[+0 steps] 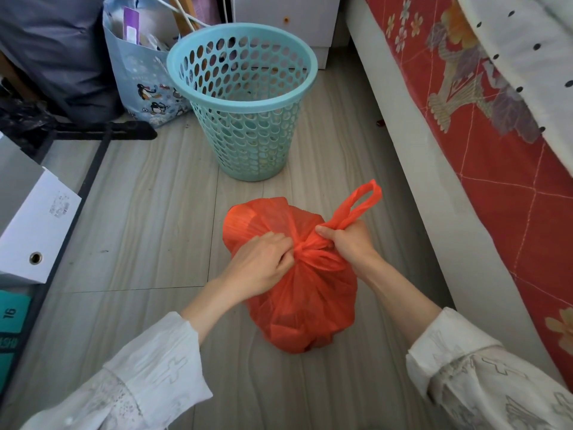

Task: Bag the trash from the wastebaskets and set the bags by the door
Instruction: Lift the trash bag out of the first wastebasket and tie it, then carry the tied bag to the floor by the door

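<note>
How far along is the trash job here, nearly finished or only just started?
Partway. Done: the blue wastebasket looks emptied, and the full orange bag sits on the floor in front of it. In hand: the left hand and right hand are pulling its handles into a knot. Left: carrying it to the door, which isn't in view; whether other baskets remain can't be told.

A floor [148, 231] of pale grey wood-grain planks is seen between a bed at the right and shelving at the left. An orange plastic bag [297, 299], full and knotted at the top, is set on it in the foreground. A light blue perforated wastebasket [248, 131] stands upright beyond the bag, apart from it. A printed paper bag [139, 76] rests just beside the wastebasket. A small dark red object [379, 121] lies by the bed base.
</note>
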Tool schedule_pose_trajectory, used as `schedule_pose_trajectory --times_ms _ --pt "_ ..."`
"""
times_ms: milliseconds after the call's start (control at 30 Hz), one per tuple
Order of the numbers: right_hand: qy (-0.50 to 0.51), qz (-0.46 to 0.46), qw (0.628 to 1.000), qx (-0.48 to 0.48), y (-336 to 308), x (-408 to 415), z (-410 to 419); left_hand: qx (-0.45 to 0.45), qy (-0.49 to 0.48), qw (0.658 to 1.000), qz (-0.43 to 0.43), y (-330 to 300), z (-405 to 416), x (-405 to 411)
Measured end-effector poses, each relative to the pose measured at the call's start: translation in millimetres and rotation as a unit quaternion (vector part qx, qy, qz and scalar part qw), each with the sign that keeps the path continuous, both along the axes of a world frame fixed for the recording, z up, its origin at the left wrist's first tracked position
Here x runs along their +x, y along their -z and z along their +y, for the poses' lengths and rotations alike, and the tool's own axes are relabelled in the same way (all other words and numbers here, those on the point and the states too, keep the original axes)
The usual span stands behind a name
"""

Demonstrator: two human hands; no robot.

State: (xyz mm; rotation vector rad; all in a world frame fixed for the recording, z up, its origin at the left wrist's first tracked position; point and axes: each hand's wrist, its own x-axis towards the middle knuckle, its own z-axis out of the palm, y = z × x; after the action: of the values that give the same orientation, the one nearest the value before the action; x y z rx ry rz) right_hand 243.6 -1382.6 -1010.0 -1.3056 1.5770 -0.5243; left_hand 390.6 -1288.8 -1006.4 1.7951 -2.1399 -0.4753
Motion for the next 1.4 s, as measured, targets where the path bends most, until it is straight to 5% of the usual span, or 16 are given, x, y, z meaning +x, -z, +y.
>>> schedule_pose_trajectory --times_ms 333,567,933,1133,1400 --pt "0.070 0.031 0.997 0.021 -9 -14 -29 -0.007 0.026 1.000 0.000 -6 5 4" --pt "-0.004 0.012 0.998 0.055 -77 -17 -18 0.120 -0.016 0.993 0.005 -45 17 14" --pt "-0.182 0.035 0.971 0.153 -330 -4 52 0.295 -0.268 0.907 0.138 -284 63 -18" --pt "-0.250 0.100 0.953 0.140 -492 -5 91 0.307 -0.369 0.849 0.221 -456 125 -32" --pt "-0.493 0.183 0.847 0.073 -618 -8 150 0.215 -0.524 0.760 0.318 -589 229 -70"
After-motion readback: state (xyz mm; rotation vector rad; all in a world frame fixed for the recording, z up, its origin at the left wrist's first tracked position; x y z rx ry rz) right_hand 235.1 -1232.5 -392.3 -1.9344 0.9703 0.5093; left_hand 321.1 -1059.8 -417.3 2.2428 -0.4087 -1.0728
